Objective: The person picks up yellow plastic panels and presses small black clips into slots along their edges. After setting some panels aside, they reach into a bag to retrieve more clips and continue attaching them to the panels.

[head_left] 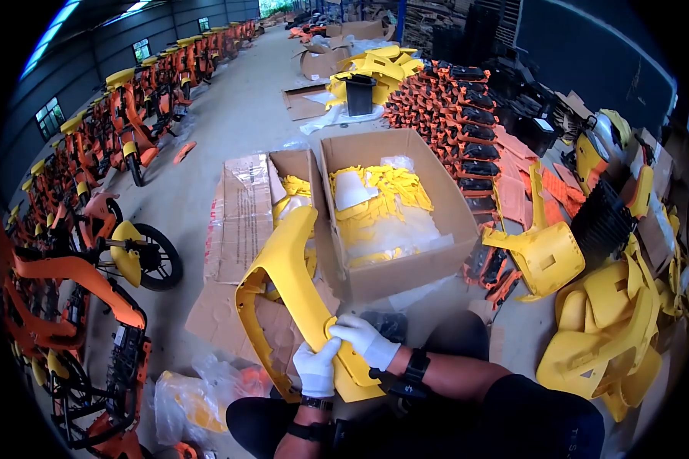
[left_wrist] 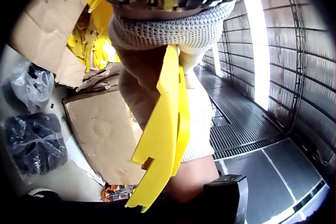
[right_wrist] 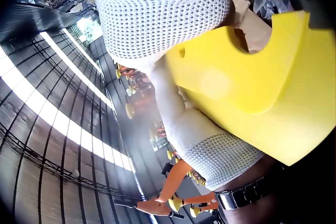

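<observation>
A long yellow plastic scooter body panel [head_left: 295,283] stands tilted in front of me, its narrow end up over the left box. My gloved left hand [head_left: 316,367] grips the lower part of the panel by its left edge. Just to the right, my gloved right hand [head_left: 366,342] holds the same part, its fingers over the edge. In the right wrist view the panel [right_wrist: 236,77] shows a rounded cutout and a small hole, and the thumb side of the glove [right_wrist: 168,98] lies along its edge. Seen edge-on in the left wrist view, the panel [left_wrist: 163,129] partly hides the gloves.
An open cardboard box [head_left: 452,199] with small yellow parts stands ahead, beside a narrower box [head_left: 237,214]. Yellow panels [head_left: 605,329] pile up at the right, near stacked orange-and-black parts [head_left: 444,99]. Orange scooters [head_left: 84,268] line the left. A plastic-wrapped bundle [head_left: 195,402] lies near my knee.
</observation>
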Available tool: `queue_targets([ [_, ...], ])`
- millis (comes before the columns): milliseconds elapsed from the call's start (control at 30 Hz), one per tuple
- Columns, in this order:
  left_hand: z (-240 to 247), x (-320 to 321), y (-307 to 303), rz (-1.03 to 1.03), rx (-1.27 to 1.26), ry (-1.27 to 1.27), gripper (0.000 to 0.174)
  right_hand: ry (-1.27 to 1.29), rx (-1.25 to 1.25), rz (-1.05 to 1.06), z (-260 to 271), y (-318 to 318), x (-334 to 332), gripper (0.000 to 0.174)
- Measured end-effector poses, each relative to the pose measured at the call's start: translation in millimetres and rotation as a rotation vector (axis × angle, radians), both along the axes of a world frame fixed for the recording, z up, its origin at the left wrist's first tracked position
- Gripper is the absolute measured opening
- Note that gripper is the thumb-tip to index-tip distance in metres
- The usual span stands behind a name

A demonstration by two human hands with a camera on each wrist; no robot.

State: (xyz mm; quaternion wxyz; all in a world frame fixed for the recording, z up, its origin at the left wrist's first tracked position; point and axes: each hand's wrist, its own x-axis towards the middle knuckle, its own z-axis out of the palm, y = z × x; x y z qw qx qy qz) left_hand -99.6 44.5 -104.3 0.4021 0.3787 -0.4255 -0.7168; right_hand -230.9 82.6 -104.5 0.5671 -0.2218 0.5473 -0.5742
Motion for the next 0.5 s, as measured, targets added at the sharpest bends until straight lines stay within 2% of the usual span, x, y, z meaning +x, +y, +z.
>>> queue_targets([
  [67, -2.1, 1.5, -3.5, 0.001, 0.007, -0.008, 0.031, -0.230, 0.010, -0.002, 20.5, 1.4, 1.7, 0.022],
  [133, 0.8, 5.5, -6.1, 0.002, 0.052, -0.034, 0.029, -0.196, -0.045, 0.194, 12.3, 1.2, -14.1, 0.022],
  [167, -2.4, 5.0, -8.4, 0.023, 0.065, -0.027, 0.029, 0.099, -0.076, 0.368, -8.8, -3.2, -31.5, 0.026],
  [200, 2.3, 3.9, -8.6, 0.035, 0.048, -0.038, 0.029, 0.013, -0.083, 0.349, 4.0, -1.5, -29.1, 0.026],
  [233, -2.5, 4.8, -8.9, 0.019, 0.046, -0.023, 0.030, 0.305, -0.168, 0.393, 3.6, 0.4, -31.8, 0.026],
  [267, -2.9, 6.5, -6.9, 0.009, 0.061, -0.028, 0.028, 0.262, -0.042, 0.443, 6.2, -1.6, -33.5, 0.026],
  [300, -8.0, 10.7, -6.0, -0.027, 0.048, -0.056, 0.028, 0.313, -0.095, 0.436, 7.8, 0.0, -30.2, 0.025],
  [333, -7.7, 11.9, -4.4, -0.025, 0.032, -0.073, 0.027, 0.179, 0.041, 0.401, 22.8, 2.4, -23.5, 0.026],
  [400, -7.0, 12.3, -2.9, -0.012, 0.026, -0.121, 0.028, 0.020, -0.028, 0.334, -1.8, 2.4, -21.4, 0.029],
  [433, -4.4, 14.5, -1.8, -0.038, 0.051, -0.115, 0.030, -0.037, -0.019, 0.323, -1.0, 3.6, -18.9, 0.023],
  [467, 0.0, 14.5, -1.5, -0.064, 0.072, -0.103, 0.032, -0.087, -0.013, 0.310, 3.1, 3.5, -19.5, 0.019],
  [500, 3.3, 16.1, -0.1, -0.091, 0.095, -0.093, 0.035, 0.002, -0.027, 0.357, 6.2, 5.6, -21.9, 0.021],
])
